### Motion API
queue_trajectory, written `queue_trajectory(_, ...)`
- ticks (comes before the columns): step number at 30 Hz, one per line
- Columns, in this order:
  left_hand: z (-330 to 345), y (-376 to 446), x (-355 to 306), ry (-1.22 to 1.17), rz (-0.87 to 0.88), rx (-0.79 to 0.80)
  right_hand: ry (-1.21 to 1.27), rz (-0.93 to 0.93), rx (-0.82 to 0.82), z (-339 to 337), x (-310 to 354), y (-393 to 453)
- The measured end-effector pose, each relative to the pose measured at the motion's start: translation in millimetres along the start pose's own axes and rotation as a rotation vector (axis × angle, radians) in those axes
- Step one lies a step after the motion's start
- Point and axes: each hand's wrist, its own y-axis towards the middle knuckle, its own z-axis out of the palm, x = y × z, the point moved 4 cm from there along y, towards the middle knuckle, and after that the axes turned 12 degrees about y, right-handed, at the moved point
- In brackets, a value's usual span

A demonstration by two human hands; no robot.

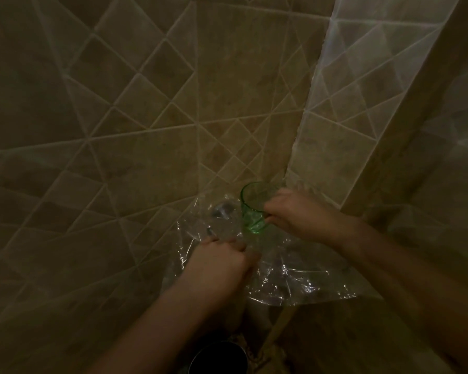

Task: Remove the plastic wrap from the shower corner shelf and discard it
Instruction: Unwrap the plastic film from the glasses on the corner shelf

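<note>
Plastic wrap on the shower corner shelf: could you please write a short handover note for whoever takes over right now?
Left hand: closed on the clear crinkled plastic wrap at its near left edge.
Right hand: holding the green transparent glass cup by its side, over the wrap.
The wrap still covers the tiled corner shelf.
A dark round container sits below; whether it is a bin is unclear.
Done: nothing removed yet.
Left: move the cup clear, pull the wrap off, discard it.
</note>
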Motion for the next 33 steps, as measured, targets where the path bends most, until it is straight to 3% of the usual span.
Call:
queue_trajectory(6, -7.8, -8.4, -1.0, 0.004, -0.008, 0.052, 0.087, -0.015, 0.058, -2.1, -10.4, 6.4)
queue_trajectory(13, -16.7, -22.9, 2.4, 0.047, -0.033, 0.066, 0.077, -0.045, 0.009, -3.6, -16.0, 9.9)
queue_trajectory(23, -21.0, -44.5, 3.2, -0.032, -0.071, 0.020, -0.013, 0.108, 0.110, -1.8, -24.6, 20.5)
queue_trajectory(28, -23.9, -54.0, -3.8, -0.057, -0.023, 0.028, 0.020, 0.005, -0.120, -5.7, -33.0, 0.9)
queue_trajectory(30, -26.1, -59.2, -8.4, -0.060, -0.010, 0.039, 0.019, -0.012, -0.139, -3.5, -34.1, -5.2)
queue_trajectory(33, -29.9, -63.3, -11.9, -0.046, -0.036, 0.013, 0.029, 0.087, -0.207, -8.0, -35.6, -23.4)
